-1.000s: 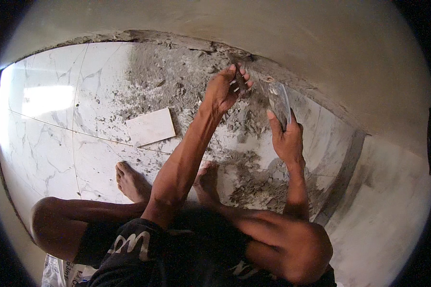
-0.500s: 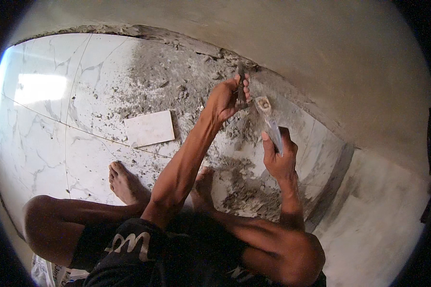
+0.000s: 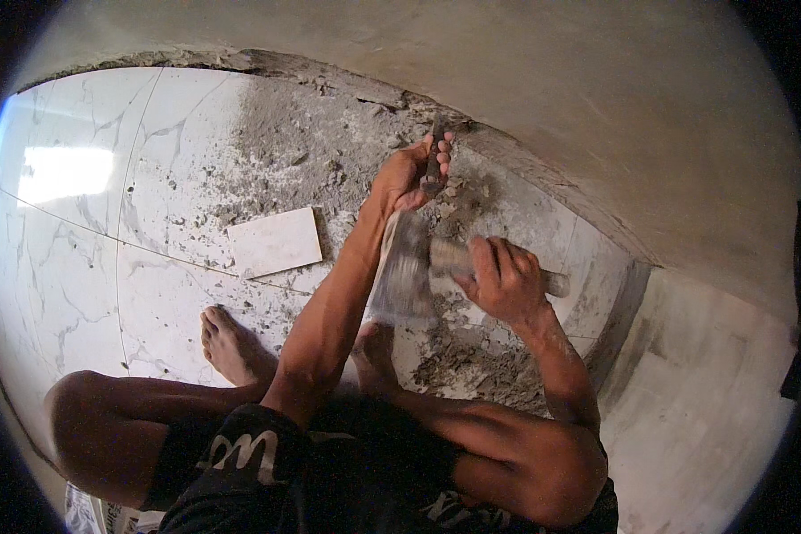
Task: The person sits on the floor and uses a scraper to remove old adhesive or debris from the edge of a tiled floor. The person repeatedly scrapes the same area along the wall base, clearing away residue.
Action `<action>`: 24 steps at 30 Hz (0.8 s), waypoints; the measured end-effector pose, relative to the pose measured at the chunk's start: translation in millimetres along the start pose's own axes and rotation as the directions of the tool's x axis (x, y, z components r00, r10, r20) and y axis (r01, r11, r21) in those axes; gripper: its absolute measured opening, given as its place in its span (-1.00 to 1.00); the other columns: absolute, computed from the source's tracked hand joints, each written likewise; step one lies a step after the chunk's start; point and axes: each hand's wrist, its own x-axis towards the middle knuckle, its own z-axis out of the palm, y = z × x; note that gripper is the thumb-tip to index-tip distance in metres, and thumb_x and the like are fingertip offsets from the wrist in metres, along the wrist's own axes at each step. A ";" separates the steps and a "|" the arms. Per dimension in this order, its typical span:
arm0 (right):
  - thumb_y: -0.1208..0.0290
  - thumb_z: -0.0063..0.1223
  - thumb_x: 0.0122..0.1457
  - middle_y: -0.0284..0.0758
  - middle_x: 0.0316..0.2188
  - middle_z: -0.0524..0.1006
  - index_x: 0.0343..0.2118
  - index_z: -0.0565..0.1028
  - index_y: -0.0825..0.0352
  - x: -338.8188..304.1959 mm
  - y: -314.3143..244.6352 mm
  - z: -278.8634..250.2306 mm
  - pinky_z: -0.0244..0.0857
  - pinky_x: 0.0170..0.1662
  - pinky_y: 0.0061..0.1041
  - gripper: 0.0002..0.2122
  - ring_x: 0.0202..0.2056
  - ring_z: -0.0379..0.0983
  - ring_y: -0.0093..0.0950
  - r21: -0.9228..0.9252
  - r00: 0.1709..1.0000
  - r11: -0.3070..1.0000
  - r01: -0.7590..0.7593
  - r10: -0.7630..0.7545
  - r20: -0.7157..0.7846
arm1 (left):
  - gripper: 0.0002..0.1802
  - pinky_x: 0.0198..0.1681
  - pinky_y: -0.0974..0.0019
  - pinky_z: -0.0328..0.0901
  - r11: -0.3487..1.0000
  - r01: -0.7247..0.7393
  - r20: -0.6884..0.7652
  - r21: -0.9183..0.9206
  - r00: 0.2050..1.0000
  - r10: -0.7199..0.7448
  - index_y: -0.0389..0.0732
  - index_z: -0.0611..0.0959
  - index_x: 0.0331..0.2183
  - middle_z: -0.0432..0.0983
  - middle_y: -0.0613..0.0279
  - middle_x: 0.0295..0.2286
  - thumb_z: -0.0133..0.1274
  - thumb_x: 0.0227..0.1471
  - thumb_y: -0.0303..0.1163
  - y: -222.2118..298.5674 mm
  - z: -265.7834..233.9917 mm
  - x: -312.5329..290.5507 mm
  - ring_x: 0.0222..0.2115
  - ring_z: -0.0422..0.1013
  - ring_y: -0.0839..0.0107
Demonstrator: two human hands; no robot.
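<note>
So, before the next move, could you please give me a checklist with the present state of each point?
1. Dark chisel gripped by the left hand: ok, fingers around it.
2. Chisel tip seated at the wall base: cannot tell, too small.
3. Right hand closed on the tool handle: ok.
4. Tool head apart from the left forearm: cannot tell, blurred.
5. Feet covered: not ok, bare.
6. Floor free of rubble: not ok.

glare whitens left floor tiles (image 3: 80, 236); wall (image 3: 614, 116) dim; tool head (image 3: 402, 276) motion-blurred; rim curved, black.
</note>
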 end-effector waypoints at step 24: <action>0.37 0.01 0.04 -0.20 -0.73 0.37 -0.48 0.31 0.36 -2.7 2.2 17.5 0.31 -0.66 -0.34 -0.82 -0.69 0.42 -0.29 0.077 0.972 0.993 0.088 -0.068 -0.223 | -0.70 -0.45 0.44 0.38 0.997 0.020 -0.068 -0.075 0.997 -0.026 -0.32 0.43 -0.22 0.37 0.34 -0.52 -0.28 0.21 -0.29 0.1 6.4 4.1 -0.56 0.33 0.50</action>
